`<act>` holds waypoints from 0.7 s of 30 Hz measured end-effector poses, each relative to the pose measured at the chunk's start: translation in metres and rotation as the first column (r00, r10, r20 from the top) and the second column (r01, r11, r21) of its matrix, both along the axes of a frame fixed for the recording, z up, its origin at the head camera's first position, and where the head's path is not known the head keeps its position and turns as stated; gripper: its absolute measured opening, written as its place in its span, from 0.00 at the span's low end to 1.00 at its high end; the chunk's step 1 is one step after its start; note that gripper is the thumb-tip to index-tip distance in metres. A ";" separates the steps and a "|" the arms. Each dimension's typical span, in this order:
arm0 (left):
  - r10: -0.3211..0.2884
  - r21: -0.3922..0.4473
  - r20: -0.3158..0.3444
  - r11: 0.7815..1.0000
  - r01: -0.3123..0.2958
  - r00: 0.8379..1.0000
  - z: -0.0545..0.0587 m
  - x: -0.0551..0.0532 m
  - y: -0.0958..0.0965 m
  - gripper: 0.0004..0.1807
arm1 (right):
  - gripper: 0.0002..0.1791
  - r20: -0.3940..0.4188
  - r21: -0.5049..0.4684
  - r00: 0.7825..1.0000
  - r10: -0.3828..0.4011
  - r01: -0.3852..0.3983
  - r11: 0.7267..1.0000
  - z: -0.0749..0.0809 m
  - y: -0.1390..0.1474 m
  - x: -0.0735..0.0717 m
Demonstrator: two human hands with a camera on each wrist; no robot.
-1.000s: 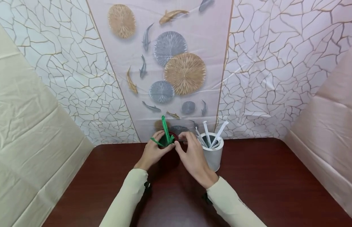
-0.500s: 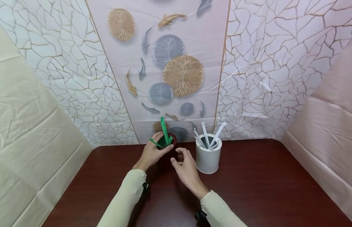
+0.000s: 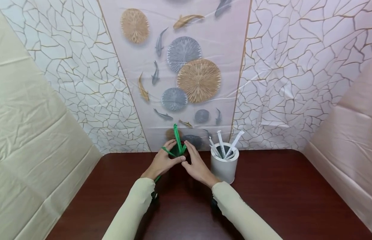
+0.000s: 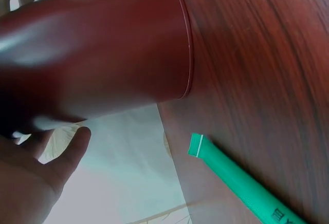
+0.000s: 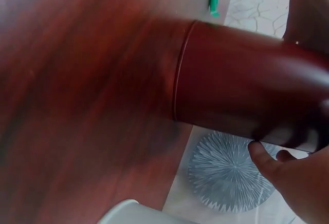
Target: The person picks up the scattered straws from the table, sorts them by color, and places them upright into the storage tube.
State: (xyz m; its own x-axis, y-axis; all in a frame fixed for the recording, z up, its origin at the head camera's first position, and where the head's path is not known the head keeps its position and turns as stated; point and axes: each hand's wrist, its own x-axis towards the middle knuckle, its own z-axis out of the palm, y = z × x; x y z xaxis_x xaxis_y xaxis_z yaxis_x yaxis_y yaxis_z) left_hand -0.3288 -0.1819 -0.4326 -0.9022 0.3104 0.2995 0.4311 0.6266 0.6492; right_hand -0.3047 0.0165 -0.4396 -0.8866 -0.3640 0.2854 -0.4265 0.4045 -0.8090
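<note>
A dark red cylindrical holder (image 4: pixel 108 44) stands on the table in front of me, several green stick packets (image 3: pixel 177 138) poking out of its mouth. My left hand (image 3: pixel 161 161) grips its left side, with the thumb across the front. On the opposite side my right hand (image 3: pixel 199 165) holds it, fingers reaching along the wall and the thumb tip close to the left thumb. Seen from the right wrist, the holder (image 5: pixel 247 82) lies between both hands. A loose green stick packet (image 4: pixel 239 180) lies on the table to its left.
Close to the right hand stands a pale grey round holder (image 3: pixel 224 168) with several white stick packets (image 3: pixel 234 145). The dark reddish wood table (image 3: pixel 273 190) ends at a patterned cloth backdrop (image 3: pixel 273 83), with plain cloth (image 3: pixel 41 140) hanging at the sides.
My right hand drew back from the red holder toward me, then came up against its right side again. The left hand keeps its grip. A green tip now shows beside my left wrist.
</note>
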 end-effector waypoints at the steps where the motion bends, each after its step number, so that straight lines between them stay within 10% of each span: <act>1: -0.020 0.002 0.005 1.000 0.020 1.000 0.001 0.000 -0.002 0.55 | 0.43 0.005 0.013 1.000 0.000 0.000 1.000 0.001 0.000 -0.002; 10: -0.199 0.112 0.119 0.976 0.186 0.973 -0.002 0.001 -0.028 0.52 | 0.54 -0.027 0.076 0.999 -0.046 0.048 0.996 0.003 -0.008 -0.015; 21: -0.131 0.136 0.165 0.985 0.109 0.978 0.009 0.026 -0.079 0.28 | 0.51 0.052 -0.005 0.995 -0.082 0.082 0.997 0.002 -0.015 -0.018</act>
